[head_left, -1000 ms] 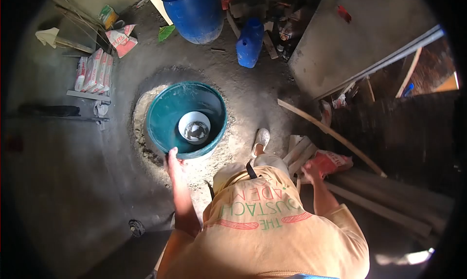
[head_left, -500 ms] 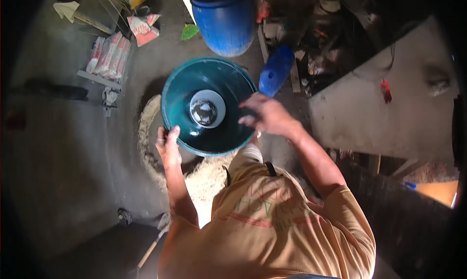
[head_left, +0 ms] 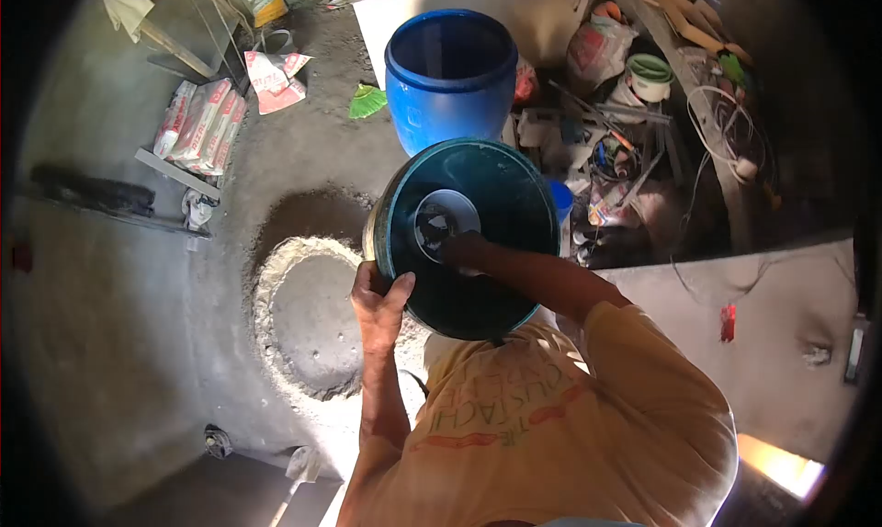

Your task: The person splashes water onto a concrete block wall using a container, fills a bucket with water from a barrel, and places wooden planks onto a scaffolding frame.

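The green tub (head_left: pixel 519 224), round, smooth-walled and apparently plastic, stands between the person and the blue barrel (head_left: pixel 450 118). Its wide mouth faces up toward the wearer; its long axis runs down from there, slanting a little to the far left. Whether its base touches the floor is hidden. Inside, left of centre, sits a white pail (head_left: pixel 467 215), round-rimmed, its inside dark with bright patches. The left hand (head_left: pixel 378 308) grips the tub's near-left rim, thumb over the edge. The right hand (head_left: pixel 467 253) reaches in at the pail's near edge, in shadow; I cannot tell whether its fingers are closed on anything.

Left of the tub, a crumbly ring of pale powder (head_left: pixel 265 320) lies on rough grey floor (head_left: pixel 317 320). Farther left are plump printed sacks (head_left: pixel 204 127); beyond the tub rises the smooth, bulging barrel.
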Action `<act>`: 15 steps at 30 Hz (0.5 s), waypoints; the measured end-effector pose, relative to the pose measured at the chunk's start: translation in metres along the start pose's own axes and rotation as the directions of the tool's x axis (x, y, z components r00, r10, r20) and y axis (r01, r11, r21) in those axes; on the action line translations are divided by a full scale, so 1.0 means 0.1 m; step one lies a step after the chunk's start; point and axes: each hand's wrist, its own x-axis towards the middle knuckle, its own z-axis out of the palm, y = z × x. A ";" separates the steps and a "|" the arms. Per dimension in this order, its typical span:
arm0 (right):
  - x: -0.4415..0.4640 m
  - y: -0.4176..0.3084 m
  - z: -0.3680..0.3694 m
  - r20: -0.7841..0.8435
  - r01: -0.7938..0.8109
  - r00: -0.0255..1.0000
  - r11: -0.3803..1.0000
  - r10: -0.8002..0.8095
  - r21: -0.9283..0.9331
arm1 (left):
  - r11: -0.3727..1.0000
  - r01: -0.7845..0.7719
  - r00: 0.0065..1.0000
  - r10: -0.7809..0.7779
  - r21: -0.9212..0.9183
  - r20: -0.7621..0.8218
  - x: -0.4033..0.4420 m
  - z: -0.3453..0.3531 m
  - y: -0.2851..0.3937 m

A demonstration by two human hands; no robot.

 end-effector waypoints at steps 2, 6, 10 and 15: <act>0.06 0.10 -0.30 0.086 0.042 0.996 0.999 -0.041 -0.015 | 1.000 -0.014 0.999 0.014 -0.014 -0.041 0.12 -0.02 0.02; 0.33 0.36 -0.80 -0.062 0.019 0.998 0.972 -0.005 0.236 | 0.996 -0.082 0.979 0.073 -0.036 -0.192 0.35 -0.08 -0.09; 0.56 0.77 -1.12 -0.351 0.396 0.909 0.732 -0.225 0.555 | 0.995 -0.081 0.917 0.098 0.061 -0.385 0.67 -0.29 -0.14; 0.62 1.31 -1.83 -0.418 0.414 0.900 0.533 -0.119 0.738 | 0.992 -0.051 0.831 0.104 0.112 -0.546 1.27 -0.56 -0.31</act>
